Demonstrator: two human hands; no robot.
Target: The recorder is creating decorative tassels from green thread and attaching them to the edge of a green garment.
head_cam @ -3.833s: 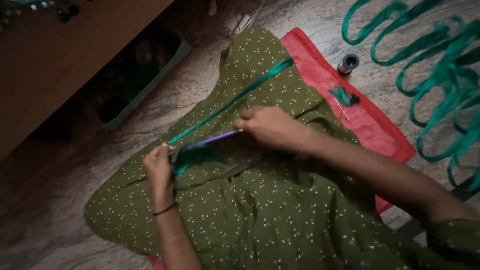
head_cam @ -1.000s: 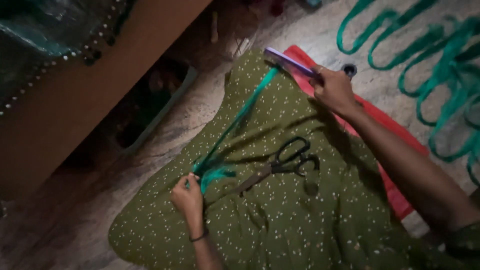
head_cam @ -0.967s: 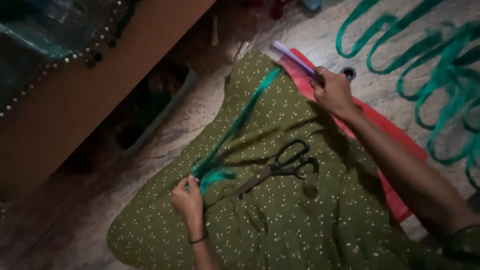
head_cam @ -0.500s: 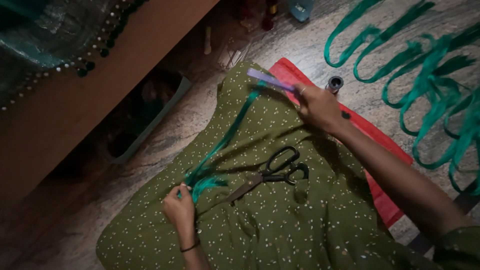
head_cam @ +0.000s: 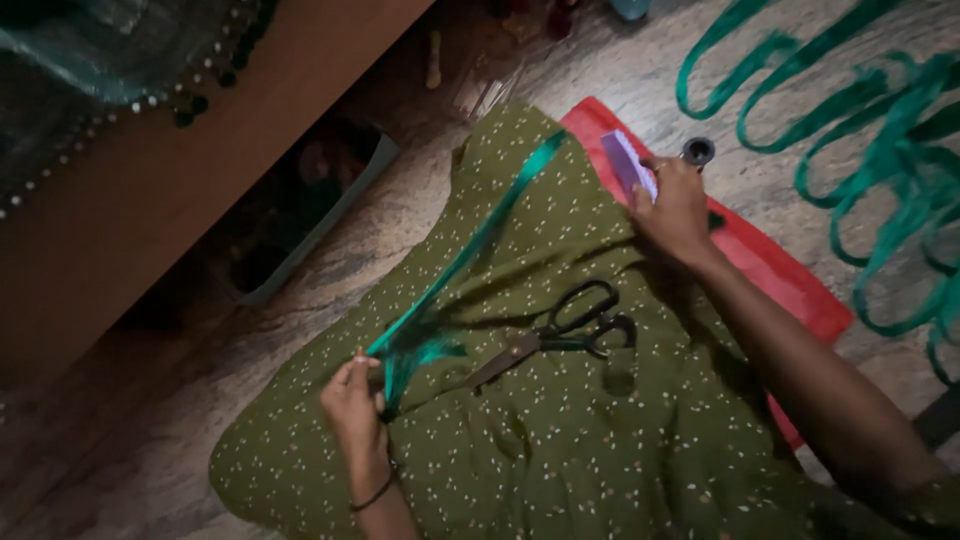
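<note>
Single view: head-worn camera, looking steeply down from above at the floor (head_cam: pixel 300 290), at close arm's range (frame tilted somewhat). Both forearms enter from the bottom edge; green dotted cloth (head_cam: pixel 600 430) fills the centre. No second view.

Black-handled scissors (head_cam: pixel 560 328) lie on the green dotted fabric (head_cam: pixel 600 440) between both hands. Near fabric lies open. Green ribbon loops (head_cam: pixel 880 150) crowd the far right floor.

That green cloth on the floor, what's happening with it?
A person has a dotted olive-green cloth spread on the stone floor. The left hand pinches one end of a teal ribbon that runs across the cloth. The right hand holds a flat purple piece near the cloth's far edge. Black-handled scissors lie on the cloth between the hands.
</note>
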